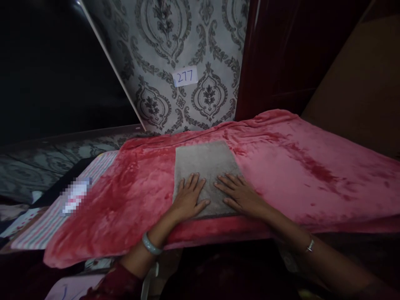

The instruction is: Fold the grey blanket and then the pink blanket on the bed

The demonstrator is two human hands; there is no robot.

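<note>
Though rumpled — blanket (290, 175) beneath cloth (206, 162)

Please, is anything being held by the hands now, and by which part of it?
Nothing is held: the left hand and right hand lie spread, palms down, on the flat, four-sided grey cloth.

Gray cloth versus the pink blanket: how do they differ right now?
Color: the gray cloth is an even gray, while the pink blanket shows lighter and darker patches.
Size: the gray cloth covers a small area; the pink blanket spreads well past it on both sides.
Pose: the gray cloth lies flat on top, under the left hand and right hand; the pink blanket lies beneath, rumpled along its far edge.
Both look like soft fabric.
</note>
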